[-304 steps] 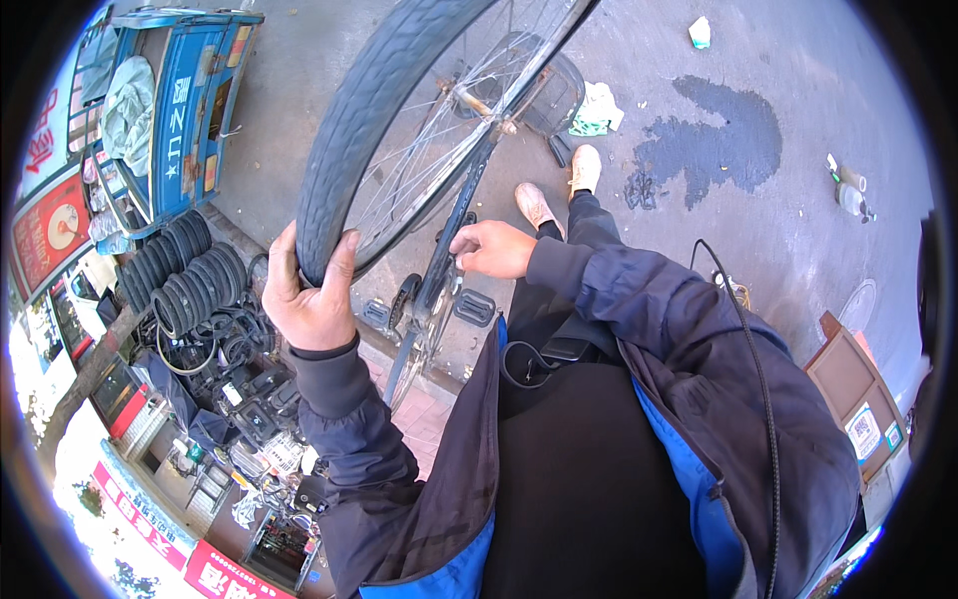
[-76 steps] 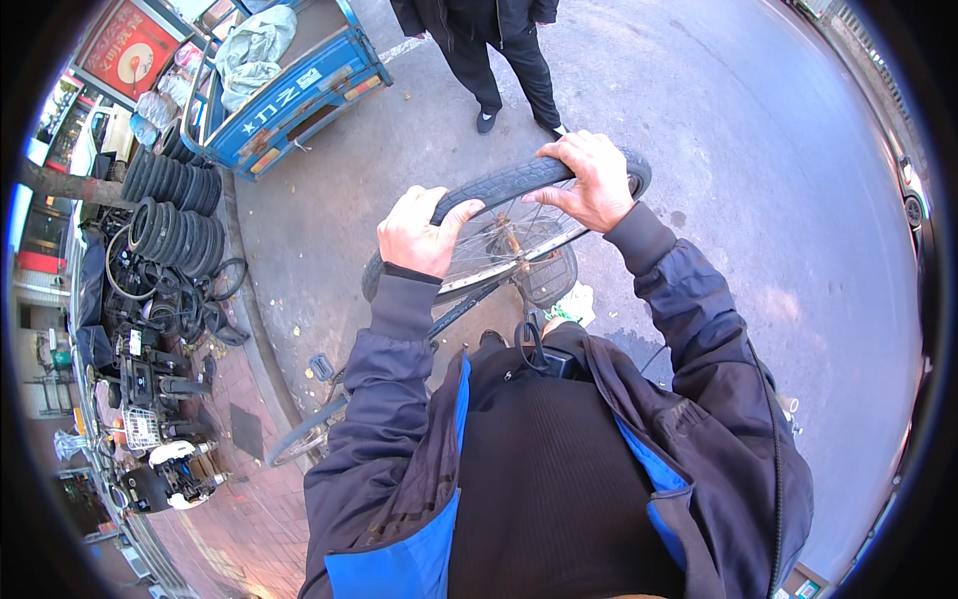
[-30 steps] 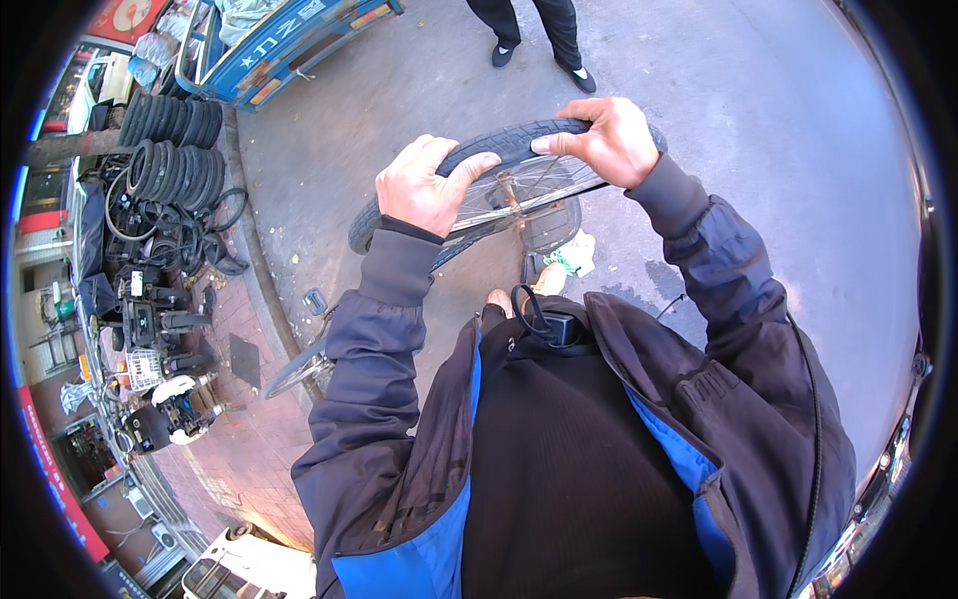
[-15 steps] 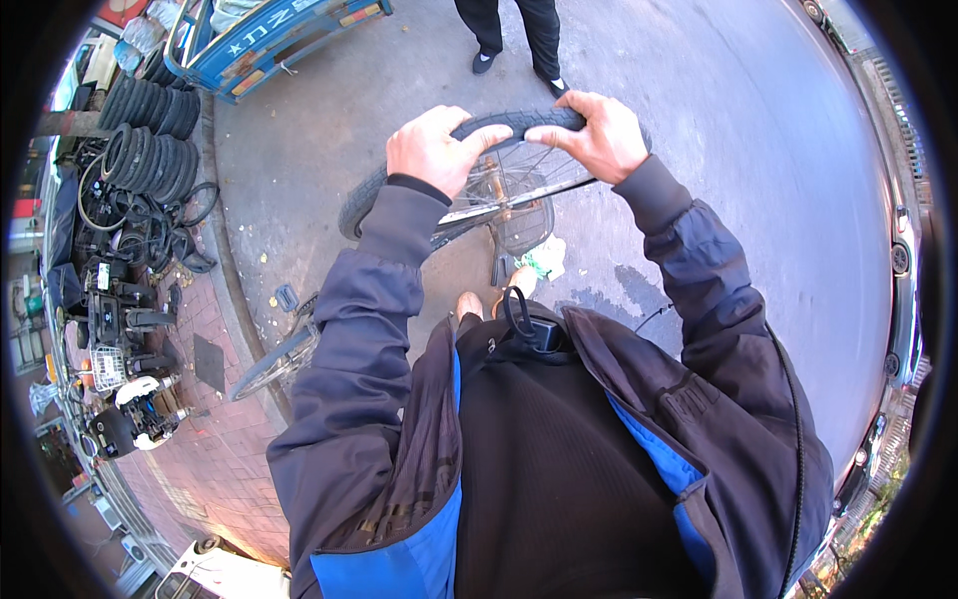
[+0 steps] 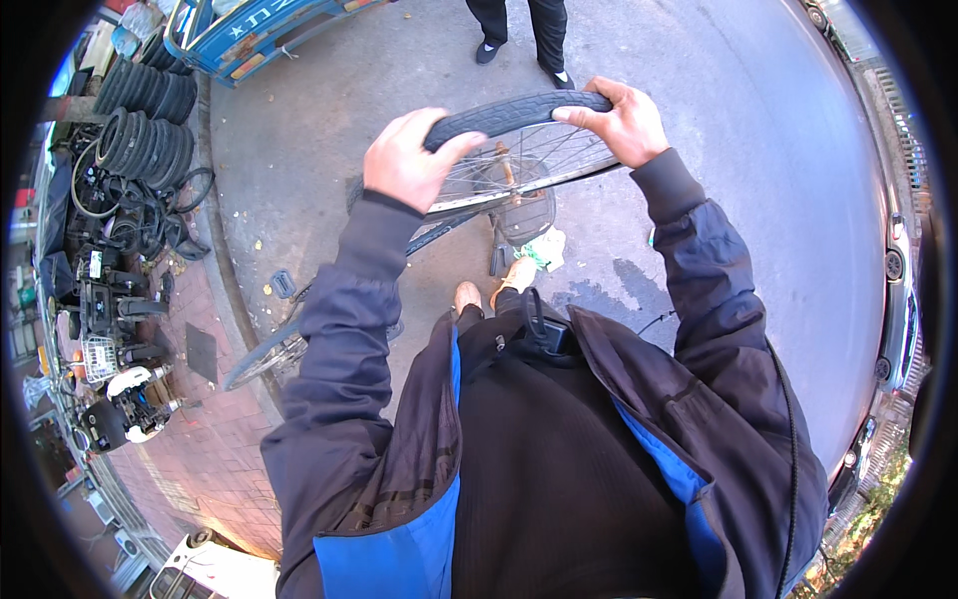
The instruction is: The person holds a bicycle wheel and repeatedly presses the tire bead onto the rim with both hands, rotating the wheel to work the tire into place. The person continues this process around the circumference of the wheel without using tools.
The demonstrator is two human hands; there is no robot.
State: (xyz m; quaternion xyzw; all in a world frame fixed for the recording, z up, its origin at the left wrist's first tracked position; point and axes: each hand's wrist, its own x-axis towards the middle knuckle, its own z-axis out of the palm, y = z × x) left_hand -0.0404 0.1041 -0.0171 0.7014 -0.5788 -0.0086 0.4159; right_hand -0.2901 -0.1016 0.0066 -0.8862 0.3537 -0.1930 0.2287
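A black bicycle tyre (image 5: 514, 113) curves across the space between my hands, on the upper part of a spoked bicycle wheel (image 5: 544, 182). My left hand (image 5: 407, 165) grips the tyre's left stretch, its thumb lying over the near side and its fingers mostly hidden behind. On the right, my right hand (image 5: 629, 122) is closed round the tyre, thumb on top. Below the tyre show the wheel's silver rim, thin spokes and a rusty hub (image 5: 506, 165). The rest of the bicycle is largely hidden by my left arm.
A person in dark trousers (image 5: 547, 38) stands beyond the wheel. At the left are a blue cart (image 5: 259, 40), stacked tyres (image 5: 148, 148) and a parked scooter (image 5: 135, 399). A pedal (image 5: 283, 284) shows beside my left sleeve; a crumpled white-green bag (image 5: 545, 250) lies near my feet.
My hands have moved farther apart along the tyre, the left one leftward and the right one rightward and slightly up. A longer stretch of tyre shows between them.
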